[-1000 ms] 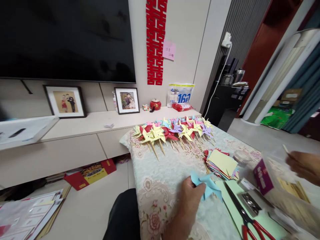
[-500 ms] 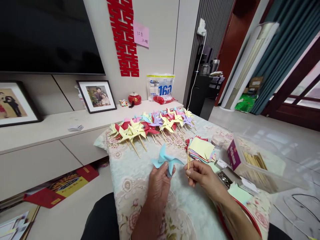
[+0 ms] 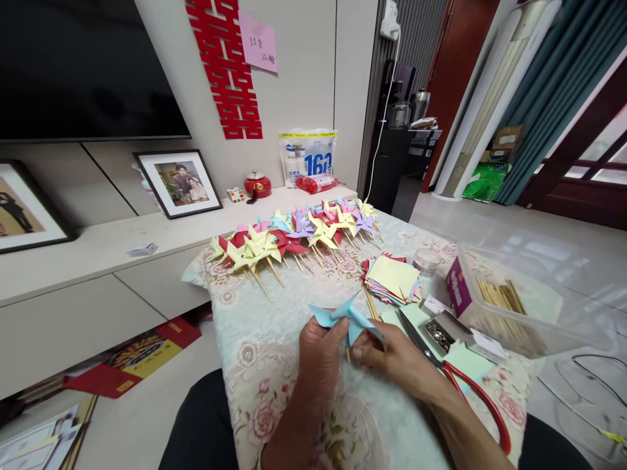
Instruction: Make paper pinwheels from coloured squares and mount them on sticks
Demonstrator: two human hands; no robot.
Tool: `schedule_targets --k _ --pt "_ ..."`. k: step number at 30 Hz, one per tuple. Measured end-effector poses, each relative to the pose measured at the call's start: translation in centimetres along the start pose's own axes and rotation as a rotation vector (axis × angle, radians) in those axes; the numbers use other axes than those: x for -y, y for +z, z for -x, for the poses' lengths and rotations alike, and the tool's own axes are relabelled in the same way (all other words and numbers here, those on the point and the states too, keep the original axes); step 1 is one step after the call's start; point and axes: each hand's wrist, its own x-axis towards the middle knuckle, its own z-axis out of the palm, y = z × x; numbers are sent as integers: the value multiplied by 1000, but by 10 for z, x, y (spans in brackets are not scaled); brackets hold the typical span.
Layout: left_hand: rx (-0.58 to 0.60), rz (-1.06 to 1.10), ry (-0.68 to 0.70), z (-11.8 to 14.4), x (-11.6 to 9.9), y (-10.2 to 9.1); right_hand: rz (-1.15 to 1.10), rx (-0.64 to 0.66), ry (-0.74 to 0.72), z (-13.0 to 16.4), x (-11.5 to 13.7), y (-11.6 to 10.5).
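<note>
Blue paper pinwheel [image 3: 353,318] held up over the table [image 3: 401,424]. Left hand [image 3: 318,352]: fingers pinching it near the centre. Right hand [image 3: 392,358]: fingers curled, apparently gripping the stick [image 3: 347,354] behind it; contact partly hidden. Judged risks: too hard a pinch could crease the blades; poor alignment could seat the stick off-centre.

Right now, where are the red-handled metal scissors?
In the head view, the scissors lie toward the right, between the right hand and the small open box of shiny metal pieces.
</note>
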Motion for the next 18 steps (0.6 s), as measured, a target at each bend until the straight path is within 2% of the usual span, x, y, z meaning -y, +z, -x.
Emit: schedule_targets --k 3,6,12,18 --pt "-90 -52 63 -4 6 -6 1 -70 -18 4 0 -13" --pt "-106 -144 55 -4 8 -6 -61 -190 -54 5 -1 -21" --pt "39 -356 70 1 11 -2 -8 -224 -116 2 -4 -16" --pt "145 -608 201 6 12 -5 38 -241 -148 1 -6 -15"
